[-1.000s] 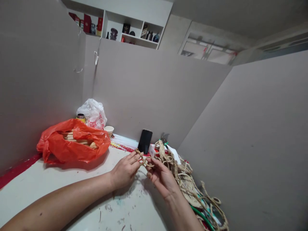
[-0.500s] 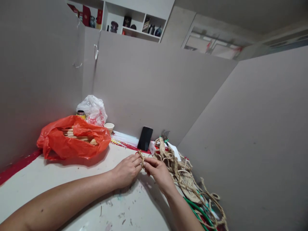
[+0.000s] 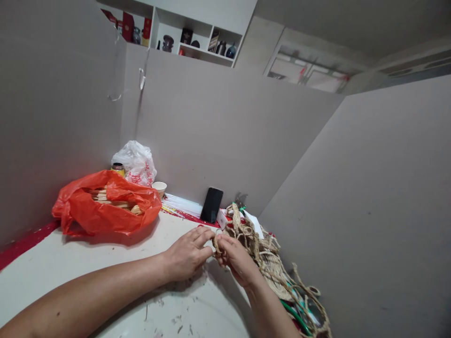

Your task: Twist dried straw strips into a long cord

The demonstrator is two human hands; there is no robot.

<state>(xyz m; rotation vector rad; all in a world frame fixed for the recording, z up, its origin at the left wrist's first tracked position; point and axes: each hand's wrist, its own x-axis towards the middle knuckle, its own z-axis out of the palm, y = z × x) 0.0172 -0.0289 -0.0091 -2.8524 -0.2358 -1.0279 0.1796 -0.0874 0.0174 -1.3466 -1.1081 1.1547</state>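
Note:
A short piece of tan braided jute rope [image 3: 216, 246] is between my two hands, above the white tabletop. My right hand [image 3: 235, 261] pinches it between thumb and fingertips. From the other side, my left hand [image 3: 187, 254] is closed with its thumb and fingertips on the rope's left edge. The fingers cover much of the piece, so its full shape is hidden. Just right of my right hand lies a tangled heap of jute rope [image 3: 259, 249], close to the wrist and forearm.
A red plastic bag [image 3: 81, 211] with wooden sticks stands at the left. Behind it are a white plastic bag [image 3: 136, 159], a jar [image 3: 118, 169] and a paper cup [image 3: 159, 188]. A black phone [image 3: 212, 205] leans against the grey partition [image 3: 197, 122]. Green tubing [image 3: 296, 317] shows under the rope heap.
The braided rope has shifted slightly right and down and turned in my fingers. My right hand has rolled round it, and my left hand's fingers have lifted and bent more.

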